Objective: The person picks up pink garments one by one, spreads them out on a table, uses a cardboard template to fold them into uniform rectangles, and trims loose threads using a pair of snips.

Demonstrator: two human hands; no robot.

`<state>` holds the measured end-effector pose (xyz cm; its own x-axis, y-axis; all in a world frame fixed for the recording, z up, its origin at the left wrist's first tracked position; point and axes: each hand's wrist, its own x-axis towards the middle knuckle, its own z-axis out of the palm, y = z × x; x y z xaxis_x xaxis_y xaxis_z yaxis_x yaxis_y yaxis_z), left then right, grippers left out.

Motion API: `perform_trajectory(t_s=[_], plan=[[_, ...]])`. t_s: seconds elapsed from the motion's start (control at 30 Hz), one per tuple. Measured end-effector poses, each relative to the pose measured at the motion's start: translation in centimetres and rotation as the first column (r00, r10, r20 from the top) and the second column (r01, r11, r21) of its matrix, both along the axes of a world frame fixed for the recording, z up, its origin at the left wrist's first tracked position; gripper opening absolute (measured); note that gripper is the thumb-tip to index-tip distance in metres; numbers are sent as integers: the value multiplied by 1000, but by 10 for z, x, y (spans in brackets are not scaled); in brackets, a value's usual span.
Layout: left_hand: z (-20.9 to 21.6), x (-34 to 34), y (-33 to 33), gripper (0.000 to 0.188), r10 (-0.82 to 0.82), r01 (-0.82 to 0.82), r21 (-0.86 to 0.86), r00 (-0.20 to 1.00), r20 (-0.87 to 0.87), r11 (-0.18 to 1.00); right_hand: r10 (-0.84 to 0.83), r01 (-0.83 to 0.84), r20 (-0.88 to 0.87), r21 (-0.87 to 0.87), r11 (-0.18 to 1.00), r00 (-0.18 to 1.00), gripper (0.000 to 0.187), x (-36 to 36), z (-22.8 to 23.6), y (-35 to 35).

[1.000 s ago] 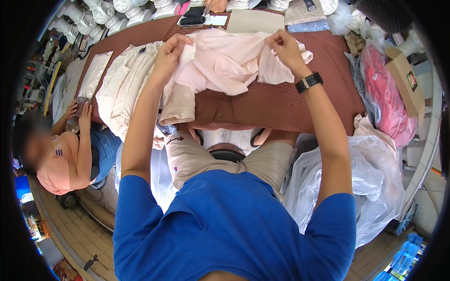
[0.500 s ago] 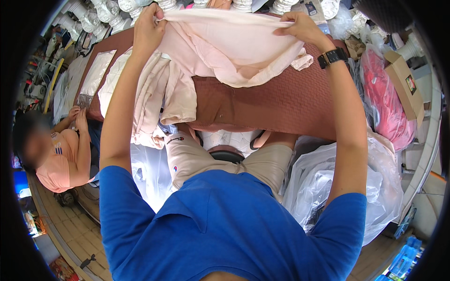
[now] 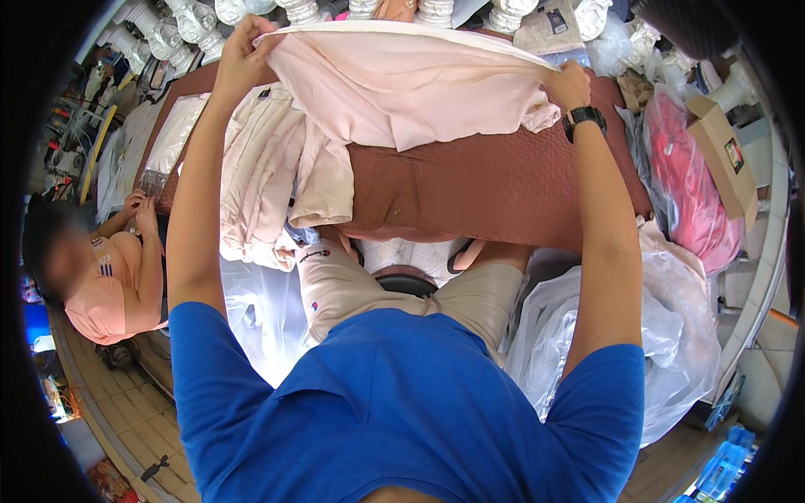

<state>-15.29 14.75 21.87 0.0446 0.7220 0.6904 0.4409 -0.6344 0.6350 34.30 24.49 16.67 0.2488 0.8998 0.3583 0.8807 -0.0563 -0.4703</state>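
A pale pink garment (image 3: 402, 80) hangs stretched between my two hands over the far part of the brown table. My left hand (image 3: 241, 57) pinches its upper left corner. At the other end my right hand (image 3: 571, 85), with a black watch on the wrist, is closed on the upper right corner. The top edge is pulled nearly straight and the lower part drapes in loose folds, with a bunched end near my right hand. Beside my left forearm lies a pile of folded cream-pink garments (image 3: 260, 176).
The brown padded table cover (image 3: 478, 184) spreads before my lap. White ornate posts (image 3: 197, 29) line its far side. Clear plastic bags (image 3: 545, 335) sit at my right, near a bagged red bundle (image 3: 683, 172) and an open cardboard box (image 3: 723, 155). Another person (image 3: 113, 277) sits at the left.
Both hands have moved apart, the left one leftward and the right one outward and lower. The garment is now stretched wider, its top edge tauter.
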Motion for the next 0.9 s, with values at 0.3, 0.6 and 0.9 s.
perform_trajectory(t_s=[0.3,0.6,0.9], plan=[[-31,-31,-12,23,-55,-68,-449,965,-255,891,-100,-483,-967,-206,851,235,20,54,-39,29],[-24,-23,-31,20,350,-494,-450,861,-368,744,312,-515,-686,-107,850,658,22,56,32,-9],[28,-34,-31,20,314,-563,-374,775,-548,737,328,-389,-468,-35,921,821,31,80,110,-18]])
